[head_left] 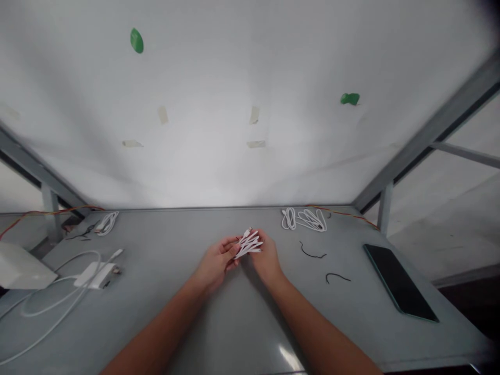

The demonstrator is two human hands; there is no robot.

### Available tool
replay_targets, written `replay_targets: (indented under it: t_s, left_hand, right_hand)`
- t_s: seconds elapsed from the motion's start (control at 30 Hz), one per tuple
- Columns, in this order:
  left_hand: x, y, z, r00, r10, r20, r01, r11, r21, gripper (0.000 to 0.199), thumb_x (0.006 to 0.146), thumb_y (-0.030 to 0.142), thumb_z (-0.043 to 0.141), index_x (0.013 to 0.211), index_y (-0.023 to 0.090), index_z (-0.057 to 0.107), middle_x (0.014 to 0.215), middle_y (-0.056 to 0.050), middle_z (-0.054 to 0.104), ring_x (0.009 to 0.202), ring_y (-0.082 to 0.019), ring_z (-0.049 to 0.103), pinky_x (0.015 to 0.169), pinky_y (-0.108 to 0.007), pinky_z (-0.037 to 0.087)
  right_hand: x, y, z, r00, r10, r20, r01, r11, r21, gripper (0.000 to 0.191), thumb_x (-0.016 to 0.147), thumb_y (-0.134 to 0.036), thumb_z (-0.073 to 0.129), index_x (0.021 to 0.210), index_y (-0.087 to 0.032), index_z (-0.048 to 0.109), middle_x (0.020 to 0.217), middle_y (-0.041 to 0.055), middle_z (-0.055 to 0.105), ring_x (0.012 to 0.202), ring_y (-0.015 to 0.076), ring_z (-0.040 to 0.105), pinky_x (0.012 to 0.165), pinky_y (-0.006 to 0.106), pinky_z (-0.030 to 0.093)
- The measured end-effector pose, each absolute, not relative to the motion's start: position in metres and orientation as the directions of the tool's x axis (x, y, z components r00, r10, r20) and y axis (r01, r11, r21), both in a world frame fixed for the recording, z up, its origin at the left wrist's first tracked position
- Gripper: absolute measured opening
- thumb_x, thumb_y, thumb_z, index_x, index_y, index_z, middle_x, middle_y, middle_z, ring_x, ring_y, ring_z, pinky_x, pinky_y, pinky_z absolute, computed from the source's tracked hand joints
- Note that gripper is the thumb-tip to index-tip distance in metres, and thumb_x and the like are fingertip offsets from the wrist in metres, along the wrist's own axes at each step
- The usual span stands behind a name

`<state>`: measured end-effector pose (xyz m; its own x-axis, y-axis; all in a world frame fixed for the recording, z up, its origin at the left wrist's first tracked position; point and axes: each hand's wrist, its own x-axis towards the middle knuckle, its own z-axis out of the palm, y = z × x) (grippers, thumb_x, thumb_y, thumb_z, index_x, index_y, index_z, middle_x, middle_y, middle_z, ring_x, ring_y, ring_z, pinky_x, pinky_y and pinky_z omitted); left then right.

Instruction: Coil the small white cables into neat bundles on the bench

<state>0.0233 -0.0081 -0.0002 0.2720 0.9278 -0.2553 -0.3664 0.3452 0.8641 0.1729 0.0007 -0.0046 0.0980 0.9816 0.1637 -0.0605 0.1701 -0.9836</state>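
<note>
A white cable point(249, 245), folded into a zigzag bundle with its connector pointing up, is held between both hands above the middle of the grey table. My left hand point(217, 260) pinches the bundle's left end with thumb and fingers. Around its right end, the fingers of my right hand point(266, 255) are closed, partly hidden behind the cable. Two black ties, one upper point(312, 254) and one lower point(338, 276), lie on the table to the right of my right hand.
Coiled white cables point(308, 220) lie at the back right, another coil point(107, 223) at the back left. A white charger point(96, 275) with loose cable and a white box point(23, 268) are at left. A dark phone point(400, 281) lies at right. Behind the table point(164, 323) stands a white wall.
</note>
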Motion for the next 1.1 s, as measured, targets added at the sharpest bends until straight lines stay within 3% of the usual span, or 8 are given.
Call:
replay_targets:
  t_s: [0.2,0.33,0.57,0.8,1.1]
  left_hand:
    - [0.02,-0.004,-0.002,0.151,0.964,-0.22,-0.363,0.261,0.895,0.06,0.059,0.056,0.098,0.097,0.014,0.078,0.076,-0.001,0.069,0.059,-0.008,0.051,0.054,-0.022,0.033]
    - [0.015,0.0,-0.006,0.062,0.965,-0.255,-0.354,0.26,0.898,0.056,0.056,0.054,0.097,0.091,0.014,0.078,0.076,-0.001,0.069,0.059,-0.008,0.051,0.055,-0.022,0.034]
    - [0.012,0.006,-0.012,-0.027,0.963,-0.268,-0.384,0.237,0.892,0.051,0.055,0.05,0.096,0.085,0.013,0.079,0.076,-0.003,0.069,0.057,-0.008,0.051,0.049,-0.022,0.031]
    - [0.011,0.007,-0.011,-0.022,0.961,-0.275,-0.399,0.244,0.884,0.05,0.053,0.05,0.096,0.08,0.012,0.078,0.073,-0.003,0.067,0.056,-0.008,0.05,0.048,-0.022,0.031]
    - [0.009,0.01,-0.014,-0.049,0.962,-0.27,-0.311,0.242,0.919,0.051,0.058,0.053,0.092,0.085,0.012,0.079,0.067,-0.001,0.065,0.053,-0.008,0.047,0.048,-0.022,0.03]
  right_hand:
    - [0.169,0.002,-0.009,0.009,0.999,0.044,-0.018,0.044,-0.999,0.011,0.071,-0.029,0.067,0.077,-0.02,0.07,0.067,0.001,0.07,0.059,0.017,0.061,0.056,0.028,0.051]
    - [0.165,-0.001,-0.017,-0.032,0.999,-0.022,0.075,-0.02,-0.997,0.022,0.077,-0.035,0.065,0.084,-0.017,0.077,0.068,0.0033,0.072,0.056,0.0186,0.063,0.051,0.029,0.05]
    - [0.162,-0.009,-0.029,0.08,0.986,0.146,0.327,0.112,-0.938,0.02,0.083,-0.027,0.065,0.091,-0.019,0.081,0.081,0.0078,0.078,0.072,0.0232,0.071,0.065,0.033,0.055]
    - [0.165,-0.01,-0.02,0.017,0.976,0.218,0.609,0.163,-0.776,0.02,0.085,-0.013,0.063,0.088,-0.018,0.082,0.087,0.0084,0.077,0.077,0.0218,0.07,0.074,0.032,0.052]
    - [0.162,-0.016,-0.018,-0.095,0.953,0.287,0.675,0.273,-0.685,0.018,0.09,-0.011,0.066,0.094,-0.021,0.08,0.097,0.007,0.078,0.082,0.0205,0.071,0.078,0.029,0.051]
